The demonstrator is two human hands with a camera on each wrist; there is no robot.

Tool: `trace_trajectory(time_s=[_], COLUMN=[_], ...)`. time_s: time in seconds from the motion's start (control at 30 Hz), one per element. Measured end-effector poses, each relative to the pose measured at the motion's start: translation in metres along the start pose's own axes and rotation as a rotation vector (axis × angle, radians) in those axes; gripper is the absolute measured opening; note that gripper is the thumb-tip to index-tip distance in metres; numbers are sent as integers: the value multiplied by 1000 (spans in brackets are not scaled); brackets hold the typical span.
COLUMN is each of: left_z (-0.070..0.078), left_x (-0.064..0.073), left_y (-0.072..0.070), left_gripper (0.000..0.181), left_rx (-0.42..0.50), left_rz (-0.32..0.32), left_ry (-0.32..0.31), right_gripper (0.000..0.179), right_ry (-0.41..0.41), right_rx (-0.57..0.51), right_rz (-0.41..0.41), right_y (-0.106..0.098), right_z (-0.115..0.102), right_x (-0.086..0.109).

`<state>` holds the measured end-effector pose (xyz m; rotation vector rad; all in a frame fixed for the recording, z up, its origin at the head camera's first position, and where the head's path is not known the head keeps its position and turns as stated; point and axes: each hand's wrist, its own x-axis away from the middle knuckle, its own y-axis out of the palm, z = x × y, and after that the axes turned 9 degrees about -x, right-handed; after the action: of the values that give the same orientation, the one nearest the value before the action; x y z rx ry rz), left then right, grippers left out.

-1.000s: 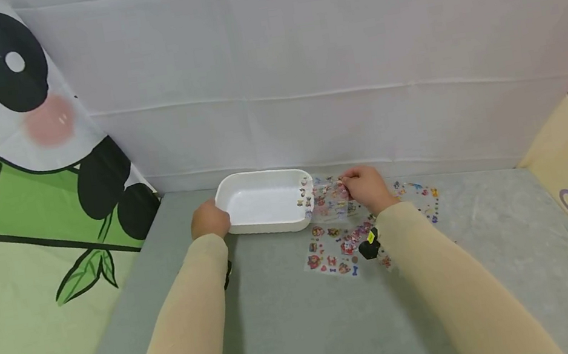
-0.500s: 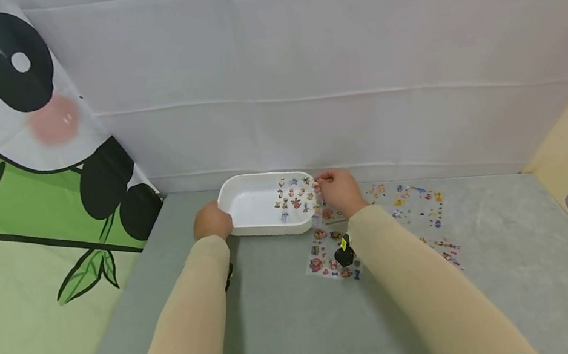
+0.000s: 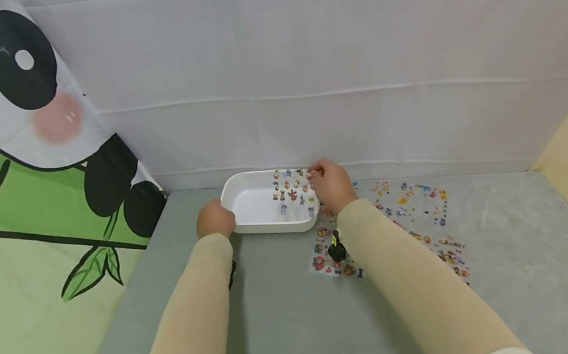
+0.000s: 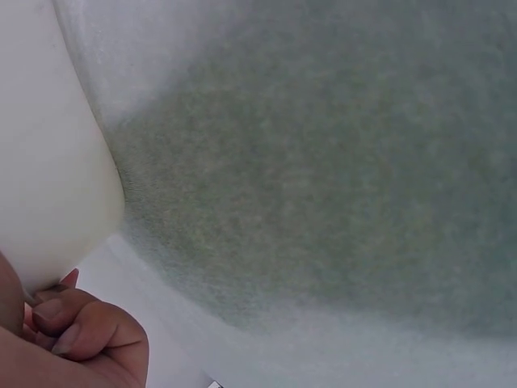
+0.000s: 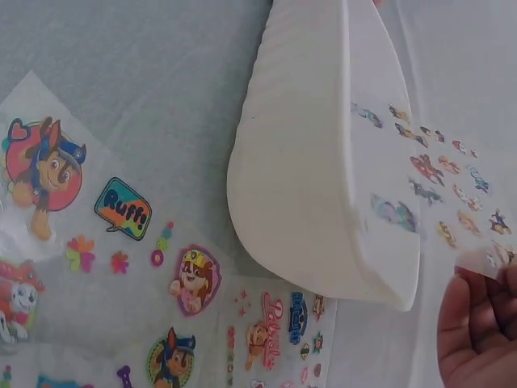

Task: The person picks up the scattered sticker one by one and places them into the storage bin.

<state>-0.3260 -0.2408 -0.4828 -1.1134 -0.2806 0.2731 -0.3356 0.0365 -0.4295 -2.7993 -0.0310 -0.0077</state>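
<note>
A white rectangular plastic basin (image 3: 264, 227) sits at the back of the table. My left hand (image 3: 214, 219) grips its left end, with curled fingers at the rim in the left wrist view. My right hand (image 3: 333, 185) is at the basin's right end, where thumb and fingers pinch the edge of a clear sticker sheet (image 3: 292, 195). This sheet, printed with small cartoon dogs, reaches over the rim into the right half of the basin. In the right wrist view the pinched corner shows beside the basin wall (image 5: 295, 162).
More clear sticker sheets (image 3: 420, 205) lie spread on the grey table (image 3: 293, 310), right of the basin and partly under my right forearm. A white cloth backdrop (image 3: 329, 72) rises just behind the basin. Printed panels stand at left and right.
My right hand has moved left with the sticker sheet, which now covers the basin's right half instead of hanging mostly outside it. My left hand stays on the basin.
</note>
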Motion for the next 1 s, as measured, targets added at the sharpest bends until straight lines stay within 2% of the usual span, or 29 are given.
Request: trace_trajectory(time_s=[0.17, 0.27, 0.63, 0.8, 1.0], left_z=[-2, -2, 6, 6, 5], left_x=[-1, 0, 3, 2, 2], left_y=[-1, -1, -1, -1, -3], left_gripper=[37, 37, 39, 37, 37], left_rx=[-2, -1, 5, -4, -1], left_rz=[11, 7, 2, -8, -5], left_ry=[-2, -14, -17, -20, -20], right_gripper=[25, 26, 32, 36, 42], right_ry=[-18, 1, 63, 49, -11], right_rx=[56, 70, 51, 123, 235], right_rz=[-52, -77, -71, -72, -99], right_y=[7, 12, 12, 7, -2], right_z=[-1, 0, 4, 10, 18], right_x=[-5, -4, -2, -3, -5])
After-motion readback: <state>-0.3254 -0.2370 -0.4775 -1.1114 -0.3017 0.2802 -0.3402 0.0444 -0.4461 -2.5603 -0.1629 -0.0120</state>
